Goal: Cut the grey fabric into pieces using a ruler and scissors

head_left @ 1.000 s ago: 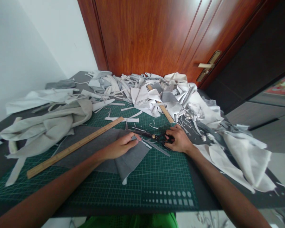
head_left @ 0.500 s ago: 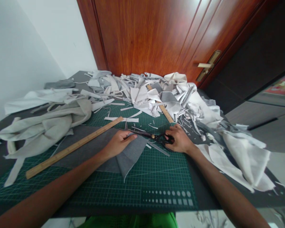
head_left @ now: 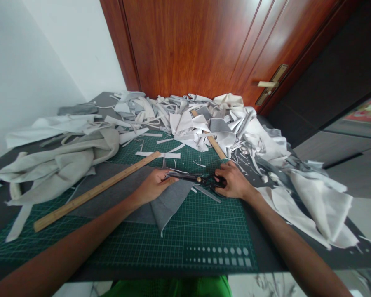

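Observation:
Dark grey cloth lies over the green cutting mat, its near corner folded into a point. My left hand pinches the cloth's upper edge between thumb and fingers. Black scissors are in my right hand, its fingers through the handles. The blades run leftward along the cloth's upper edge, their tips close to my left thumb. Whether the blades are fully closed is hard to make out. A wooden ruler rests slantwise on the grey cloth, left of my left hand.
A heap of white and grey scraps lines the back of the table by the wooden door. Beige cloth is bunched at left. White cloth pieces lie at right. A second wooden ruler pokes from the heap.
The scissor blades have shifted slightly and look closer together along the cloth's edge. Both hands stay nearly in place.

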`<action>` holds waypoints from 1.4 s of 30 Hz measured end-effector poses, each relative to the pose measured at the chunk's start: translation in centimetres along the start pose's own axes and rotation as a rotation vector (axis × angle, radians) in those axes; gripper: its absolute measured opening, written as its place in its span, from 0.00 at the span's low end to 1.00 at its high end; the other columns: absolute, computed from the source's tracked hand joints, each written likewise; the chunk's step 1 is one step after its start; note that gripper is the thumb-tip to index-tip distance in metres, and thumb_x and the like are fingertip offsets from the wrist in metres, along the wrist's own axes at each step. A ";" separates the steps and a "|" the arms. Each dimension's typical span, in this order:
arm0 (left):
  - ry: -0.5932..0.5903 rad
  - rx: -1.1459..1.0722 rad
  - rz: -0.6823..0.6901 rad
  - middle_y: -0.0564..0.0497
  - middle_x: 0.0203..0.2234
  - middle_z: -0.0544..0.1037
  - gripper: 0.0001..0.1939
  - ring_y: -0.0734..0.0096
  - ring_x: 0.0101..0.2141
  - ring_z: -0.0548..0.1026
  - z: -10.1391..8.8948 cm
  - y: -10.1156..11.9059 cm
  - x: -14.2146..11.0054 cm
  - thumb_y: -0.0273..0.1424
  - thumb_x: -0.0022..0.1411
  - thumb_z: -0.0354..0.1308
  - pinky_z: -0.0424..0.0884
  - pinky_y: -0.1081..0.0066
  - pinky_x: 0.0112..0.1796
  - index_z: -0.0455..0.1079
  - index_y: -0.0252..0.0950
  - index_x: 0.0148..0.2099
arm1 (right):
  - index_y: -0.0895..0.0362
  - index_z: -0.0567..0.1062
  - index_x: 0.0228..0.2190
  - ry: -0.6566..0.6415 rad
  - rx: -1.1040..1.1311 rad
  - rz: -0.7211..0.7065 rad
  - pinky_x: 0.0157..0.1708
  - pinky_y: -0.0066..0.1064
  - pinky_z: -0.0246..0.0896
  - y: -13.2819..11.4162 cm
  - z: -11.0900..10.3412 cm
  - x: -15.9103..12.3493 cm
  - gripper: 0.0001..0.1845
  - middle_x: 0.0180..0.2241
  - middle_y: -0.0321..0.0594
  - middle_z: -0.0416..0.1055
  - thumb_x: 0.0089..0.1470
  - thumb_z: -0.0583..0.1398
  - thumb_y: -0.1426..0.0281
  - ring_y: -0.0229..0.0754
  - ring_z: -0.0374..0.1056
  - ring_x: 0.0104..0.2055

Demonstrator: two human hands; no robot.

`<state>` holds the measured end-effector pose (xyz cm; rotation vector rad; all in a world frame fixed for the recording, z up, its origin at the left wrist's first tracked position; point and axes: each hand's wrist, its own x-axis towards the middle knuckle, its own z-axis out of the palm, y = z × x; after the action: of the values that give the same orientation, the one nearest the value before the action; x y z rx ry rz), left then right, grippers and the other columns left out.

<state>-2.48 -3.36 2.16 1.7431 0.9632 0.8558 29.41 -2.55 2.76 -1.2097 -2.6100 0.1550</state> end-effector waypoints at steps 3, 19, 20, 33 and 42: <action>-0.012 -0.004 -0.009 0.47 0.34 0.84 0.12 0.64 0.36 0.80 -0.1 0.2 0.1 0.35 0.63 0.59 0.75 0.71 0.37 0.79 0.33 0.40 | 0.53 0.67 0.25 -0.002 -0.008 0.001 0.43 0.39 0.49 0.0 0.0 0.0 0.09 0.24 0.34 0.63 0.44 0.64 0.67 0.44 0.60 0.33; -0.035 -0.064 -0.108 0.52 0.24 0.80 0.11 0.73 0.23 0.70 0.4 0.5 -0.2 0.37 0.59 0.60 0.61 0.77 0.22 0.77 0.34 0.33 | 0.53 0.67 0.25 -0.012 -0.025 -0.010 0.42 0.39 0.50 -0.3 0.0 0.1 0.10 0.25 0.35 0.63 0.45 0.64 0.66 0.44 0.59 0.32; -0.039 -0.072 -0.116 0.53 0.23 0.80 0.11 0.74 0.22 0.69 0.4 0.5 -0.2 0.37 0.59 0.60 0.61 0.77 0.21 0.77 0.34 0.33 | 0.53 0.66 0.25 -0.013 -0.025 -0.010 0.42 0.39 0.50 -0.3 0.0 0.1 0.10 0.25 0.35 0.63 0.45 0.64 0.66 0.43 0.59 0.32; -0.040 -0.072 -0.139 0.53 0.21 0.78 0.12 0.73 0.21 0.68 0.3 0.1 -0.3 0.38 0.60 0.61 0.59 0.76 0.20 0.79 0.33 0.34 | 0.53 0.68 0.24 0.011 -0.038 -0.010 0.41 0.39 0.51 -0.4 0.1 0.2 0.09 0.25 0.36 0.64 0.46 0.64 0.66 0.43 0.59 0.31; -0.049 -0.039 -0.141 0.53 0.20 0.78 0.15 0.74 0.20 0.66 0.2 -0.2 -0.2 0.40 0.59 0.60 0.56 0.77 0.20 0.79 0.33 0.34 | 0.54 0.69 0.24 0.014 -0.048 0.004 0.42 0.39 0.51 -0.4 0.4 0.2 0.08 0.24 0.36 0.65 0.46 0.64 0.66 0.43 0.60 0.32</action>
<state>-2.43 -3.56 1.92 1.6346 1.0175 0.7338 28.87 -2.67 2.48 -1.2276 -2.6128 0.0853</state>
